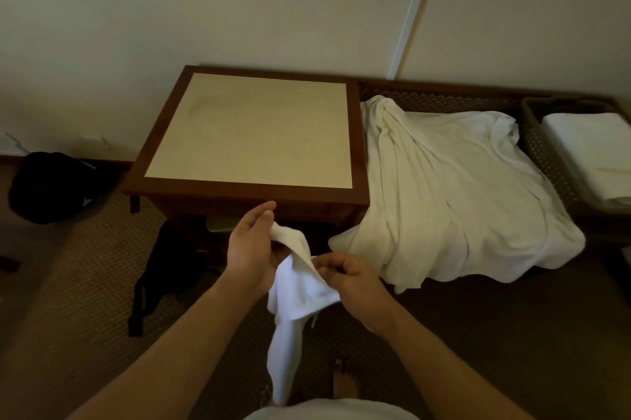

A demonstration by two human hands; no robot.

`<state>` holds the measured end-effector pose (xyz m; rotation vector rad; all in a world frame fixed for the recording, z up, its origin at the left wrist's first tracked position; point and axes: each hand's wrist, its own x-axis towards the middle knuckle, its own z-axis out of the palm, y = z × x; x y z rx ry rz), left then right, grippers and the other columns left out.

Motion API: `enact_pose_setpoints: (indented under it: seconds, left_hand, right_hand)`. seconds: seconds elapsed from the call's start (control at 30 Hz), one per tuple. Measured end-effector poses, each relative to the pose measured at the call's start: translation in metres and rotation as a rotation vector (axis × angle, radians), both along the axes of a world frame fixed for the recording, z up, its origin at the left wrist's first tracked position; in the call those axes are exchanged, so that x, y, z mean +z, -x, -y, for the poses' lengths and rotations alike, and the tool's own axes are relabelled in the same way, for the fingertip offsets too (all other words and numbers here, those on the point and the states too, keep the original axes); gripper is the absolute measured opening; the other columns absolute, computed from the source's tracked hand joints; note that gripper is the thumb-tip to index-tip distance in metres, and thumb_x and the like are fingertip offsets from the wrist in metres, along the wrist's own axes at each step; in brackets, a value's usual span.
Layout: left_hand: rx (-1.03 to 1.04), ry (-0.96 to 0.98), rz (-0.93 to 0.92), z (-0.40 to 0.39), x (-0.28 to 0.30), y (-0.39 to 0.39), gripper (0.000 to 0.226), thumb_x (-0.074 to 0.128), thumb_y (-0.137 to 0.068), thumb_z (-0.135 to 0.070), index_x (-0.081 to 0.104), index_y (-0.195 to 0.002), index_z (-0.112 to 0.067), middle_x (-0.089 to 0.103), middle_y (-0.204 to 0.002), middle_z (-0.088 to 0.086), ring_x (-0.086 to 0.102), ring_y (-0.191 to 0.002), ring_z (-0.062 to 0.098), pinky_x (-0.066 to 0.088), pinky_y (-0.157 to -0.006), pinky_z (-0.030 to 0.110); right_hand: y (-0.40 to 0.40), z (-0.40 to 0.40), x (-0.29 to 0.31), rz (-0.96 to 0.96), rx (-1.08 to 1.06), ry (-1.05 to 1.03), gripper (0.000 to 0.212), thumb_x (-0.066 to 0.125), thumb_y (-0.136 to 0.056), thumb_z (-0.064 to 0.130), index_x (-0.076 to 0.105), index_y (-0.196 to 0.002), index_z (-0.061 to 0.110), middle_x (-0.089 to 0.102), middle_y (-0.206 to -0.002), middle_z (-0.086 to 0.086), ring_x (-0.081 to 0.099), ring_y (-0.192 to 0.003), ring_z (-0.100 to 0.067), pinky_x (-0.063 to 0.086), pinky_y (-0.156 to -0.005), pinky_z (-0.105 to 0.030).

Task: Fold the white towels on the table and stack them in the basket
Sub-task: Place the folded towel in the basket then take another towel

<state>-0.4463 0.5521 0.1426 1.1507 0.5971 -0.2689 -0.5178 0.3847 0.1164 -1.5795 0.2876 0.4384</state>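
Both hands hold a small white terry towel (300, 286) in front of the brown-framed square table (249, 131): the left hand (251, 249) grips its top, the right hand (348, 278) pinches an edge. A folded white towel (590, 153) lies in the woven brown basket (543, 146).

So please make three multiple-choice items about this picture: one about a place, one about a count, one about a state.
1. Where is the basket?
A. far right, beside the towel pile
B. on the table
C. on the floor at left

2. How many hands hold the small white towel?
A. none
B. one
C. two

3. What state is the towel in the basket in?
A. crumpled
B. folded flat
C. hanging over the rim

Answers:
1 A, it stands right of the crumpled towel pile.
2 C, the left hand and the right hand both pinch it.
3 B, its edges lie straight.
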Motion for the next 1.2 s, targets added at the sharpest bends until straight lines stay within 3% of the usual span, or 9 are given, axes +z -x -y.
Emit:
enact_pose_setpoints:
  seconds: [0.13, 0.23, 0.4, 0.57, 0.67, 0.77, 0.93, 1.07, 1.2]
  left_hand:
    - [0.118, -0.011, -0.024, -0.003, -0.004, 0.000, 0.017, 0.057, -0.105, -0.020, 0.071, -0.113, -0.018, 0.066, -0.112, 0.010, 0.068, -0.095, 0.023, 0.058, -0.060, 0.028]
    - [0.247, 0.029, -0.041, -0.012, 0.000, -0.003, 0.020, 0.059, -0.104, -0.017, 0.069, -0.120, -0.013, 0.069, -0.108, 0.011, 0.070, -0.092, 0.022, 0.057, -0.066, 0.030]
    - [0.259, 0.045, -0.031, -0.026, 0.005, -0.001, 0.028, 0.059, -0.103, -0.015, 0.060, -0.132, -0.013, 0.067, -0.112, 0.009, 0.069, -0.097, 0.021, 0.061, -0.071, 0.031]
    - [-0.485, -0.732, 0.115, -0.036, 0.004, 0.004, 0.074, 0.067, -0.096, -0.019, 0.029, -0.157, -0.035, 0.052, -0.140, -0.001, 0.053, -0.124, 0.019, 0.051, -0.098, 0.038]
    - [-0.878, -0.660, 0.409, -0.028, 0.008, 0.012, 0.058, 0.066, -0.098, -0.020, 0.047, -0.147, -0.044, 0.048, -0.145, -0.024, 0.042, -0.137, -0.001, 0.040, -0.116, 0.038]
    - [-1.039, -0.637, 0.502, -0.027, 0.013, 0.008, 0.035, 0.060, -0.102, -0.019, 0.065, -0.130, -0.040, 0.066, -0.125, -0.023, 0.059, -0.121, -0.002, 0.050, -0.107, 0.035]
    - [-0.933, -0.634, 0.585, -0.021, 0.017, 0.006, 0.017, 0.065, -0.099, -0.017, 0.072, -0.105, -0.030, 0.073, -0.100, -0.012, 0.070, -0.099, 0.005, 0.057, -0.086, 0.027]
    - [-0.790, -0.811, 0.811, -0.016, 0.006, 0.013, 0.009, 0.069, -0.093, -0.013, 0.069, -0.095, -0.021, 0.067, -0.087, -0.009, 0.067, -0.082, 0.011, 0.058, -0.071, 0.031]
    - [-0.734, -0.771, 0.651, -0.011, 0.007, 0.019, 0.017, 0.054, -0.095, -0.005, 0.048, -0.087, -0.019, 0.050, -0.069, 0.001, 0.043, -0.053, 0.008, 0.036, -0.047, 0.026]
  right_hand:
    - [0.006, -0.008, -0.008, 0.058, 0.132, 0.053, 0.029, 0.072, -0.092, 0.042, 0.069, -0.114, 0.023, 0.067, -0.115, -0.002, 0.067, -0.105, -0.018, 0.058, -0.091, -0.036]
    - [0.004, -0.009, -0.018, 0.116, 0.099, 0.278, 0.019, 0.075, -0.091, 0.027, 0.069, -0.109, 0.024, 0.063, -0.107, 0.013, 0.064, -0.102, -0.006, 0.054, -0.086, -0.028]
    - [-0.006, -0.004, -0.016, 0.119, 0.030, 0.188, 0.008, 0.066, -0.094, 0.021, 0.073, -0.098, 0.021, 0.070, -0.100, 0.000, 0.067, -0.094, -0.014, 0.056, -0.085, -0.036]
    - [-0.019, 0.002, 0.008, 0.143, 0.086, 0.070, 0.021, 0.063, -0.098, 0.006, 0.074, -0.091, 0.022, 0.072, -0.086, 0.006, 0.068, -0.085, -0.012, 0.057, -0.079, -0.032]
    - [-0.025, 0.000, 0.018, 0.162, 0.177, 0.053, 0.025, 0.065, -0.096, 0.004, 0.075, -0.091, 0.027, 0.074, -0.091, 0.004, 0.069, -0.091, -0.015, 0.057, -0.085, -0.034]
    - [-0.026, 0.005, 0.023, 0.141, 0.117, -0.056, 0.017, 0.066, -0.095, 0.001, 0.075, -0.097, 0.016, 0.074, -0.093, -0.003, 0.069, -0.091, -0.018, 0.057, -0.083, -0.033]
    - [-0.024, 0.009, 0.029, 0.082, 0.033, -0.238, 0.013, 0.061, -0.095, -0.004, 0.071, -0.100, 0.003, 0.073, -0.086, -0.004, 0.069, -0.083, -0.017, 0.056, -0.073, -0.027]
    - [-0.021, 0.013, 0.029, 0.033, -0.069, -0.332, 0.017, 0.061, -0.094, -0.004, 0.071, -0.106, 0.003, 0.073, -0.093, -0.010, 0.070, -0.088, -0.022, 0.058, -0.077, -0.031]
    - [-0.023, 0.025, 0.028, 0.028, -0.277, -0.385, 0.027, 0.063, -0.091, -0.009, 0.070, -0.112, 0.006, 0.070, -0.091, -0.010, 0.068, -0.083, -0.020, 0.060, -0.071, -0.031]
